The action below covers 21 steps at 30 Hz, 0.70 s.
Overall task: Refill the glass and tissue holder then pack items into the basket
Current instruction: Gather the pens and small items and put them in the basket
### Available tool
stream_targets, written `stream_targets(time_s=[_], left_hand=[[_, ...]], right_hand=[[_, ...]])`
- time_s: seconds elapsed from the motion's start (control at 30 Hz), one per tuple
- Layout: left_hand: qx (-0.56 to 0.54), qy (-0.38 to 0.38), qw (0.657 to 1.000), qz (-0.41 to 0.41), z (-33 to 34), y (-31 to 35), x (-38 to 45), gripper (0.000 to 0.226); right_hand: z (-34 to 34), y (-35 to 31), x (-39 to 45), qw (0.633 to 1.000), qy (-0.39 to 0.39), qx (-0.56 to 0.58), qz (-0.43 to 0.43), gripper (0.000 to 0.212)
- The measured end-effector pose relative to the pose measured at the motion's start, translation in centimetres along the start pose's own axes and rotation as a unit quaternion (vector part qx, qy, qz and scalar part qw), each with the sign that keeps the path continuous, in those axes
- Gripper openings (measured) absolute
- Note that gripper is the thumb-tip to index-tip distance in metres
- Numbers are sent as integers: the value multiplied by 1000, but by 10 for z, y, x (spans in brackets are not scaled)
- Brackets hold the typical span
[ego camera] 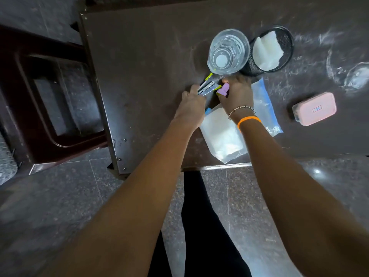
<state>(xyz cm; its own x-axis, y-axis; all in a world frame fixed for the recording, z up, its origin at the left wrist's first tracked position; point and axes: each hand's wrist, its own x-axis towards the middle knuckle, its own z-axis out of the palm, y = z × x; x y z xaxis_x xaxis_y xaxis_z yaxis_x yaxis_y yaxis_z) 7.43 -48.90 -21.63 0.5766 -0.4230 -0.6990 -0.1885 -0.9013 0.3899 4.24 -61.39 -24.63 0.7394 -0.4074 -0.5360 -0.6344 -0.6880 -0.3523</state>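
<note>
A clear glass (228,53) stands upright on the dark table (143,56); whether it holds water I cannot tell. Right beside it is a black mesh holder (287,40) with white tissues (266,51) inside. My left hand (192,103) grips a bundle of thin silvery, yellow-tipped items (206,87) just in front of the glass. My right hand (237,92) is closed around a small purple piece (224,90) touching that bundle. Under my right wrist lie a white tissue pack (219,134) and a clear blue-edged bag (265,108). No basket shows.
A pink lidded box (314,108) sits at the right of the table. A clear object (357,76) is at the far right edge, blurred. A dark wooden chair (46,96) stands left of the table. The table's front edge (215,167) runs near my legs.
</note>
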Motion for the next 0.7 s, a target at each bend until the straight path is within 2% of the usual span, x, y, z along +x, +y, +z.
stream_targets(time_s=[0.13,0.23,0.3,0.47,0.7], left_hand=[[-92,44,994,-33,-4,-14,-10,40],[-162,120,979,-38,-9,-33,-33,40],[-195,185,962,-52,-15,-51,-51,40],[-332,317,884,-91,-31,-109,-99,31],[-370,452,800,-136,-85,-202,-178,29]], right_hand=[[-4,-11,-5,998,25,61,-4,32],[-3,-33,-23,988,20,156,2,31],[1,-54,-38,984,-3,178,-7,30],[20,-117,-73,966,-47,250,-41,23],[47,-245,-115,945,-117,274,-132,24]])
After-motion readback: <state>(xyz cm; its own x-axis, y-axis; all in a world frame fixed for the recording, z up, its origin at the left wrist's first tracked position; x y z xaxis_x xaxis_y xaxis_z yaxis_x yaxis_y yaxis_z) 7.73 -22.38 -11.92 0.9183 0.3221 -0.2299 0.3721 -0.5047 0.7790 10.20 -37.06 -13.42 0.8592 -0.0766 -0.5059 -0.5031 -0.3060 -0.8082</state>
